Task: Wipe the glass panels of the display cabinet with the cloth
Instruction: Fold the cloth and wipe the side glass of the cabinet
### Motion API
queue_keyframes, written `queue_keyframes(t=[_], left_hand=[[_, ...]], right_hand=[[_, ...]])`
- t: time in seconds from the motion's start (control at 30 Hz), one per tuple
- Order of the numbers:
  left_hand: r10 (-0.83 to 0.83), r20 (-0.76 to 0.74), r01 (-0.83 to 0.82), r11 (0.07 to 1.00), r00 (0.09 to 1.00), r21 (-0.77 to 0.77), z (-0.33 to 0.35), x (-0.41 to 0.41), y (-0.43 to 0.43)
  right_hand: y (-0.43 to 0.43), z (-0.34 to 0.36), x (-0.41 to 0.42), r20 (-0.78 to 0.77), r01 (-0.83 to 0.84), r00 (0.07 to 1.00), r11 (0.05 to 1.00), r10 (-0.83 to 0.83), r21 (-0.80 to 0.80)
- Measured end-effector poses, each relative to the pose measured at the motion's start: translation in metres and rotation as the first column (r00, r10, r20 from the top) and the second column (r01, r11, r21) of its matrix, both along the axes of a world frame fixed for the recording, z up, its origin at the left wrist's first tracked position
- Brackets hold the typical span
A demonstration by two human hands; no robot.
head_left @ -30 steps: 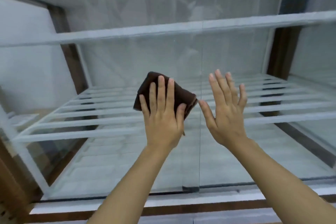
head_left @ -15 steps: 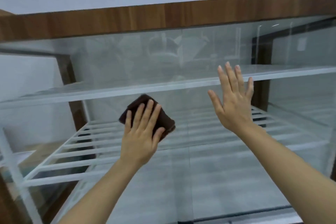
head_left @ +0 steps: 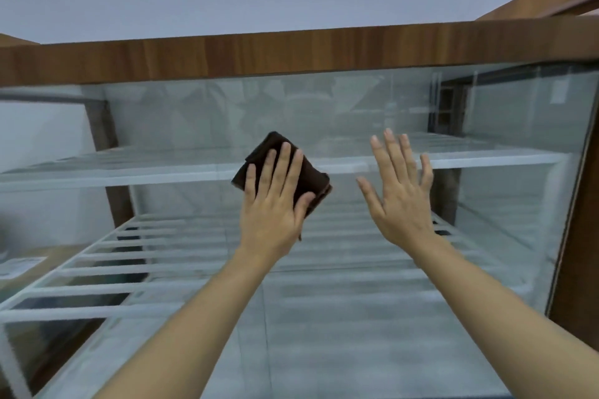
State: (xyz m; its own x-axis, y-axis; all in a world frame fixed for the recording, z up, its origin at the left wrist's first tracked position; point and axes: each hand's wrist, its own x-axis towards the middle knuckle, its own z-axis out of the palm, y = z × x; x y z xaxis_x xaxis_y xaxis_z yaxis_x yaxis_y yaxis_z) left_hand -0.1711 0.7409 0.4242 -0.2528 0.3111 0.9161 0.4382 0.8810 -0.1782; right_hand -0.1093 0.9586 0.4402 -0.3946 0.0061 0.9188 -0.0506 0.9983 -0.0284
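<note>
A folded dark brown cloth (head_left: 311,178) lies flat against the front glass panel (head_left: 181,120) of the display cabinet, at the height of the upper white shelf. My left hand (head_left: 275,204) presses on the cloth with its fingers spread over it, thumb at the cloth's right edge. My right hand (head_left: 400,194) is open, palm toward the glass to the right of the cloth, fingers apart, holding nothing. Whether it touches the glass I cannot tell.
A wooden top rail (head_left: 291,52) caps the cabinet, and a wooden post (head_left: 577,253) stands at the right. Inside are a white upper shelf (head_left: 129,172) and a white slatted rack (head_left: 146,256) below. A vertical glass seam (head_left: 264,317) runs below my left forearm.
The view has tilted up, bringing the wooden top rail into sight. My left hand has slid the cloth up the glass to the upper shelf's height. My right hand stays open beside it.
</note>
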Motion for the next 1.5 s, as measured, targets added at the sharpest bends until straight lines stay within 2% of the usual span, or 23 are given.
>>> queue_keyframes(t=[0.07,0.17,0.23,0.27,0.33,0.4,0.43,0.47,0.5,0.57,0.67,0.73,0.77,0.83,0.9,0.97,1.1,1.17,1.23,1.33,1.37,1.43,1.5], left_hand=[[0.015,0.044,-0.021,0.990,0.999,0.139,0.023,0.001,0.016],[-0.044,0.117,-0.009,0.907,0.992,0.420,0.077,0.006,0.065],[-0.057,0.104,0.006,0.902,0.993,0.432,0.087,0.012,0.100],[-0.057,0.071,0.028,0.932,0.996,0.363,0.079,0.015,0.113],[-0.088,-0.007,0.089,0.993,0.996,0.077,0.040,0.022,0.127],[-0.109,-0.074,0.090,0.970,0.991,-0.226,-0.006,0.025,0.119],[-0.107,-0.085,0.077,0.953,0.991,-0.292,-0.019,0.023,0.111],[-0.101,-0.081,0.075,0.956,0.992,-0.284,-0.019,0.021,0.105],[-0.089,-0.073,0.071,0.973,0.993,-0.222,-0.008,0.019,0.103],[-0.054,-0.048,0.055,0.998,0.997,0.018,0.037,0.017,0.113],[-0.012,0.031,0.000,0.932,0.999,0.362,0.096,0.020,0.148],[0.017,0.024,-0.025,0.915,1.000,0.402,0.081,0.025,0.168],[0.009,-0.002,-0.008,0.944,1.000,0.331,0.057,0.028,0.174],[-0.040,-0.042,0.042,0.998,0.998,0.043,-0.006,0.037,0.175],[-0.083,-0.055,0.071,0.978,0.995,-0.198,-0.041,0.041,0.166],[-0.104,-0.069,0.089,0.976,0.992,-0.197,-0.021,0.036,0.163],[-0.055,-0.045,0.059,0.994,0.998,0.095,0.073,0.034,0.189],[-0.034,-0.035,0.040,0.981,0.999,0.188,0.081,0.036,0.208],[-0.068,-0.055,0.073,0.993,0.996,0.094,0.050,0.041,0.222],[-0.146,-0.109,0.099,0.932,0.983,-0.350,-0.010,0.047,0.226],[-0.157,-0.127,0.089,0.901,0.979,-0.425,-0.012,0.046,0.224],[-0.165,-0.138,0.095,0.908,0.977,-0.408,0.013,0.044,0.227],[-0.162,-0.131,0.127,0.962,0.978,-0.242,0.058,0.046,0.240]], right_hand=[[0.046,0.008,0.011,-0.020,0.033,0.999,0.999,-0.033,-0.025],[0.108,0.025,0.028,0.014,0.075,0.997,0.994,-0.074,-0.079],[0.135,0.031,0.036,0.055,0.084,0.995,0.995,-0.081,-0.060],[0.143,0.031,0.038,0.070,0.085,0.994,0.996,-0.083,-0.031],[0.151,0.030,0.039,0.090,0.086,0.992,0.996,-0.088,0.025],[0.154,0.029,0.036,0.112,0.069,0.991,0.997,-0.073,0.038],[0.155,0.029,0.035,0.123,0.059,0.990,0.998,-0.063,0.037],[0.156,0.029,0.034,0.129,0.053,0.990,0.998,-0.058,0.038],[0.157,0.028,0.034,0.128,0.052,0.990,0.998,-0.057,0.044],[0.159,0.027,0.033,0.115,0.053,0.992,0.997,-0.059,0.060],[0.159,0.028,0.032,0.095,0.048,0.994,0.997,-0.053,0.060],[0.161,0.030,0.036,0.102,0.021,0.994,0.997,-0.028,0.073],[0.164,0.030,0.039,0.106,0.001,0.994,0.996,-0.011,0.089],[0.176,0.029,0.046,0.101,-0.017,0.995,0.992,0.004,0.122],[0.194,0.027,0.055,0.068,0.017,0.997,0.993,-0.025,0.114],[0.217,0.028,0.065,0.028,0.096,0.995,0.989,-0.100,0.108],[0.251,0.035,0.084,-0.048,0.215,0.977,0.962,-0.209,0.169],[0.260,0.031,0.087,-0.070,0.232,0.972,0.954,-0.223,0.192],[0.265,0.022,0.086,-0.074,0.246,0.969,0.948,-0.236,0.201],[0.270,0.011,0.080,-0.114,0.253,0.965,0.951,-0.235,0.179],[0.271,0.009,0.078,-0.144,0.254,0.963,0.951,-0.230,0.176],[0.274,0.005,0.074,-0.199,0.253,0.956,0.951,-0.217,0.179],[0.275,0.004,0.072,-0.233,0.237,0.953,0.954,-0.193,0.183]])
